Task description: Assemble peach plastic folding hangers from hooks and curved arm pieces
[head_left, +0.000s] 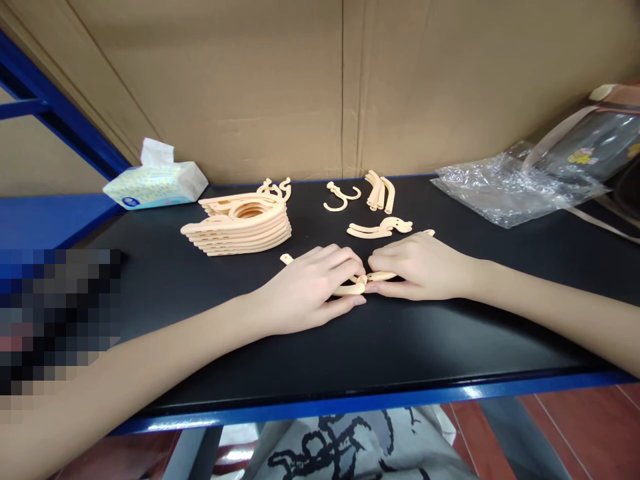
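Note:
My left hand point(317, 287) is closed around a cream plastic piece point(349, 289), whose other end shows past the knuckles. Close beside it, my right hand point(417, 267) grips another cream piece point(381, 275) between thumb and fingers. The two pieces meet, or nearly meet, between my fingertips, low over the black table point(400, 347). Just behind my right hand lie curved cream arms point(370, 231). A stack of cream hanger parts point(240, 227) stands behind and left of my left hand.
Cream hooks point(342, 197) and a bundle of curved pieces point(380, 192) lie farther back, with more hooks point(275, 189) behind the stack. A tissue box point(156, 183) is at back left. Clear plastic wrap point(520, 187) and a transparent bag point(590, 143) occupy the back right.

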A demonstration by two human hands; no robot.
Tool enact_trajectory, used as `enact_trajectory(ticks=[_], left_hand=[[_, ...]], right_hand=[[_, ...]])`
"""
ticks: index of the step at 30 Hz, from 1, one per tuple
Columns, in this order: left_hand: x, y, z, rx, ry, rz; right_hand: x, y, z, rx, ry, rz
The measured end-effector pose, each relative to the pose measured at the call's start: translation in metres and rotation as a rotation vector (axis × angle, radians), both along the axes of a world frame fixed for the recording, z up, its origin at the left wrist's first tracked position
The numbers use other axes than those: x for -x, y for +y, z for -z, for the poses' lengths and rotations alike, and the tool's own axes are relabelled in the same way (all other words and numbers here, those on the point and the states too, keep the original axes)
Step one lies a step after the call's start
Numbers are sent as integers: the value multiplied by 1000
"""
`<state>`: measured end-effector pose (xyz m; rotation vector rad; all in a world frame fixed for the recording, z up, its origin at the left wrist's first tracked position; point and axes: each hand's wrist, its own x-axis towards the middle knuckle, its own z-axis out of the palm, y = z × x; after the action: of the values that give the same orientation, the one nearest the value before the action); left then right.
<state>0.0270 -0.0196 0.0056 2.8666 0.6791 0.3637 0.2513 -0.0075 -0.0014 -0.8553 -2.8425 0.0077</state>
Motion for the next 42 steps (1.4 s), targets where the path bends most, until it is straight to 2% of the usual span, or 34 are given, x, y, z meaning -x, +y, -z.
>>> enact_trajectory(ticks=[42], left_hand=[[1,0,1,-5,-9,1]], right_hand=[[0,-1,-1,-2,4,6]])
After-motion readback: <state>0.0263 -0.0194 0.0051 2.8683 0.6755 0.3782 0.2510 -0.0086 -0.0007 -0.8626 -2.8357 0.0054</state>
